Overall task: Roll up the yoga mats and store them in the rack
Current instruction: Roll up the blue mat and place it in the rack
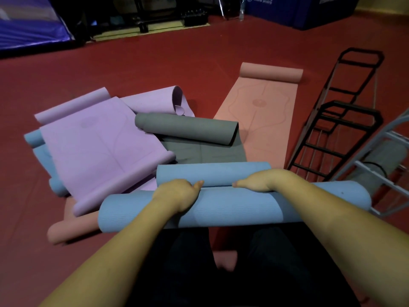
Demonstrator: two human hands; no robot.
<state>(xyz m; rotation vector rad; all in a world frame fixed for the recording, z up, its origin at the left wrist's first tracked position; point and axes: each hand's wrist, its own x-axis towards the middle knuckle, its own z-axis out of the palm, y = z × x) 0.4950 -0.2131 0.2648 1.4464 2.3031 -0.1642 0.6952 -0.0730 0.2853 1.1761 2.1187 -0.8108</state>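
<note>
A light blue yoga mat (232,207) lies across my lap as a thick roll, its far end curled into a second roll (212,172) just beyond. My left hand (177,193) and my right hand (254,181) both grip the top of the near roll, thumbs pointing toward each other, fingers wrapped over its far side and hidden. A black wire rack (336,120) stands at the right. Beside it a pale metal rack (376,169) holds a rolled grey mat (380,161).
Partly unrolled mats cover the red floor ahead: a purple one (99,149), a grey one (188,127), a pink one (261,111), another purple one (155,100) and a blue one (33,138) under them. A pink roll (70,229) lies near my left forearm. Dark gym equipment (155,16) lines the back.
</note>
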